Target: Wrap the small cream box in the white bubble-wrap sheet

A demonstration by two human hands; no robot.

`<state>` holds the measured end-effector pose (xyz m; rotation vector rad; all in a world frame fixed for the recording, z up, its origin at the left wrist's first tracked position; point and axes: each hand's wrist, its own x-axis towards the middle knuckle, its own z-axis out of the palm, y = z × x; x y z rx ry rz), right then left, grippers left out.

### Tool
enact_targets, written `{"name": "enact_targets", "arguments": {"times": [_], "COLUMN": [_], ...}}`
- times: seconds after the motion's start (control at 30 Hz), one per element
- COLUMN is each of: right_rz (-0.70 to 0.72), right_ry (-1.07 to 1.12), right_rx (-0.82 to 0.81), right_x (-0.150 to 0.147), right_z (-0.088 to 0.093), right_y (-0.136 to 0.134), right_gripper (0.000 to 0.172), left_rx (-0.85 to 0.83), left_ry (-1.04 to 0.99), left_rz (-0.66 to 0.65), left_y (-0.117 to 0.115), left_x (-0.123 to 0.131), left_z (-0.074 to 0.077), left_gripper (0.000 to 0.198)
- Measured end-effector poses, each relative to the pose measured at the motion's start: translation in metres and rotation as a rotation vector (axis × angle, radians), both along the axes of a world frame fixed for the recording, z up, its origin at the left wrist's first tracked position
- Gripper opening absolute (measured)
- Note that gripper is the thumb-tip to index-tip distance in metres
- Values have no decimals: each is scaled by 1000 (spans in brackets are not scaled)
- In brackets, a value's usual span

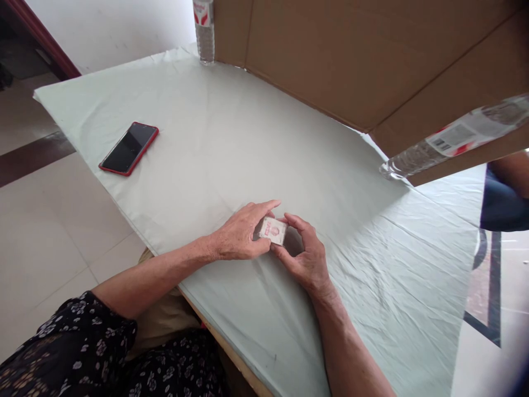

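Near the table's front edge, a small deck of playing cards [273, 230] lies face up between my hands, its white top bearing a red figure and red print. My left hand [243, 231] grips it from the left, thumb at the near side and forefinger stretched past the far side. From the right, my right hand [308, 251] curves around the deck, with thumb and fingertips at its near and far corners. The undersides of the deck and some of my fingers are hidden.
A black phone in a red case [129, 149] lies on the pale green tablecloth [198, 143] at the left. A large cardboard panel [318, 60] stands at the back, with plastic bottles [204, 33] against its ends. Another person's arm [512, 171] shows at the right edge.
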<state>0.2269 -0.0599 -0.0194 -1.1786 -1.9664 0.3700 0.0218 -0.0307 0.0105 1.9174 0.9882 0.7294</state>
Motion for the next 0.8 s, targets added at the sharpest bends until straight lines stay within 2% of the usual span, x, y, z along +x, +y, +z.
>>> {"name": "enact_targets", "arguments": {"times": [0.3, 0.5, 0.8], "right_rz": [-10, -21, -5], "right_ry": [-71, -93, -85], "right_rx": [91, 88, 99], "right_x": [-5, -6, -6], "right_z": [6, 5, 4], "right_y": [-2, -3, -2], "right_gripper": [57, 56, 60], "left_rx": [-3, -15, 17], "left_ry": [-32, -15, -31], "left_rz": [23, 62, 80], "left_y": [1, 2, 6], "left_x": [0, 0, 1], "left_z": [0, -1, -7], "left_gripper": [65, 51, 44]}}
